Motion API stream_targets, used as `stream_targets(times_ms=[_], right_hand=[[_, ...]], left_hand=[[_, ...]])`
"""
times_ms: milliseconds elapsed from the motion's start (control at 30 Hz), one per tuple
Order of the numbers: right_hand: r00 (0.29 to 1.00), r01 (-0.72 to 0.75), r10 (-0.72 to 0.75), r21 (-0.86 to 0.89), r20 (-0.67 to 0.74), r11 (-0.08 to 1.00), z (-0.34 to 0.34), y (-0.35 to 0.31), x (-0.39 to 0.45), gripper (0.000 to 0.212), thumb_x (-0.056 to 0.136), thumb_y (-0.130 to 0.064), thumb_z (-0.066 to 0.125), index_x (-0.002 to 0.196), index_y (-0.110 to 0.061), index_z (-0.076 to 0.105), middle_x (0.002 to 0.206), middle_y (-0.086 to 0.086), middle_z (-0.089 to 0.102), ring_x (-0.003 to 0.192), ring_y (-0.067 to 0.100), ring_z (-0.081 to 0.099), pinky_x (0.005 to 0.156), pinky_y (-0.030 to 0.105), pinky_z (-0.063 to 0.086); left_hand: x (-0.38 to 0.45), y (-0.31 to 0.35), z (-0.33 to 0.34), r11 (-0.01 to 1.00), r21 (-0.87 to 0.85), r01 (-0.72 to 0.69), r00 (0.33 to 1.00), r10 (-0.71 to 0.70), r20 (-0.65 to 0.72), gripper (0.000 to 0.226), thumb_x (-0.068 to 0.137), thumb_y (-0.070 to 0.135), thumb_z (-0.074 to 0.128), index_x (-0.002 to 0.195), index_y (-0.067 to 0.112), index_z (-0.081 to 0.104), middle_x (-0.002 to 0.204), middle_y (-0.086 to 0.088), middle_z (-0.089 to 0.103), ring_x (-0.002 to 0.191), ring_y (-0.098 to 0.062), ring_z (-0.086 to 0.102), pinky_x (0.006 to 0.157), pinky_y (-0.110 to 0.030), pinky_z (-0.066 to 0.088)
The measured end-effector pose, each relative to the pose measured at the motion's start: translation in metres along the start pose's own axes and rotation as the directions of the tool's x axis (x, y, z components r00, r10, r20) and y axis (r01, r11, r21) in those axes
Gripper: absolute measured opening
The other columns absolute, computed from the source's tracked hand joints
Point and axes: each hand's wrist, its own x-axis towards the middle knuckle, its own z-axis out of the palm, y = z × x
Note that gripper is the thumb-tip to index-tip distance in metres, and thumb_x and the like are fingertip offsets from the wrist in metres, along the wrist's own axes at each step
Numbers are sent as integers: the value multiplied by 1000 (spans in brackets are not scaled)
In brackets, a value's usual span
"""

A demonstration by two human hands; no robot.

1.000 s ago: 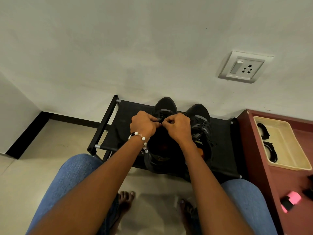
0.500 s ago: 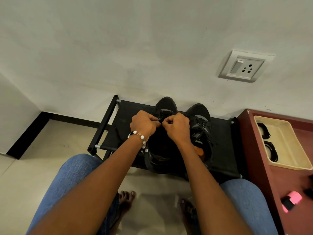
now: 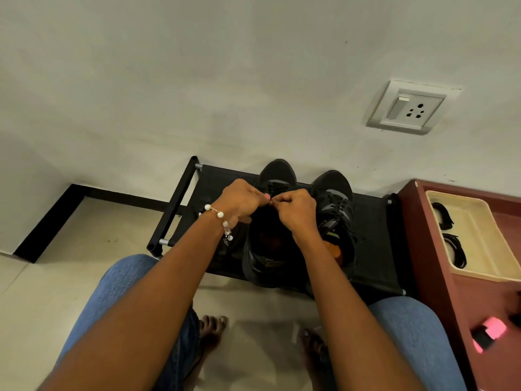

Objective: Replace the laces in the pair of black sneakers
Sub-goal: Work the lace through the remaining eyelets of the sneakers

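- Head view, change: almost nothing has moved in the last second. Your hands have stayed at the same spot over the left sneaker; the fingertips have drawn slightly closer together, and a pink thumbnail now shows.
- Head view, hands: your left hand (image 3: 239, 200), with a bead bracelet (image 3: 218, 218) on the wrist, and your right hand (image 3: 296, 210) meet fingertip to fingertip above the left sneaker (image 3: 277, 179). Both sets of fingers are curled in a tight pinch. They seem to pinch a black lace, but the lace itself is too dark and too hidden to make out.
- Head view, shoes: the pair stands on a low black rack (image 3: 214, 179) against the wall, toes to the wall. The right sneaker (image 3: 334, 193) sits just beside the left and shows lacing across its top.
- Head view, surroundings: a red cabinet (image 3: 414, 221) stands to your right, bearing a cream tray (image 3: 485, 249) that holds coiled black laces (image 3: 454, 249). A wall socket (image 3: 408, 108) is above.
- Risk, as a judgement: black lace against black shoe is hard to see, so you could skip an eyelet or cross the ends wrongly. A hard pull could tip or slide the shoe on the rack, or drag the lace end back out.
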Motion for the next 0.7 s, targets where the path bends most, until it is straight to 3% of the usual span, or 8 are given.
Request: stream_targets(times_ms=[100,300,400,533,633,700], right_hand=[[999,-27,26,-26,-37,999,2,-3,-1,5,84,-17,74,86,-16,79,90,4,74,90,20,67,81,39,57],[995,52,-62,-134,-74,990,4,-6,-7,9,84,-16,74,76,-15,77,79,3,72,86,24,67,87,49,52],[993,75,-94,-231,-71,970,2,-8,-7,7,87,-18,71,87,-16,78,92,3,74,100,24,63,92,42,45],[991,93,-120,-326,-63,941,-1,-10,-9,12,90,-15,66,89,-18,78,94,3,73,101,25,60,79,34,30],[988,107,-139,-366,-63,924,0,-9,-10,13,90,-16,66,92,-21,77,96,1,71,104,22,57,77,34,24],[985,126,-166,-424,-56,897,2,-7,-13,22,88,-15,68,107,-24,72,111,-1,63,115,20,49,81,36,23]], left_hand=[[6,0,-2,998,-55,42,999,-42,-9,23,97,27,56,103,10,72,103,-9,69,90,-22,67,70,-32,57],[15,-10,0,1000,-6,-11,994,10,-109,6,88,19,69,83,19,74,93,-6,72,83,-22,70,70,-36,61],[14,-9,-2,999,10,-43,995,44,-95,3,85,18,72,86,16,74,90,-8,72,79,-23,71,69,-39,61],[15,-9,-4,998,7,-58,996,59,-60,4,84,17,73,86,13,74,87,-9,72,75,-23,72,68,-40,61],[18,-8,-2,995,68,-68,996,72,-57,10,88,19,69,86,10,73,87,-12,72,75,-26,72,68,-42,61],[20,-7,-1,996,75,-50,996,55,-71,17,92,20,64,88,6,71,87,-13,71,76,-28,72,70,-44,61]])
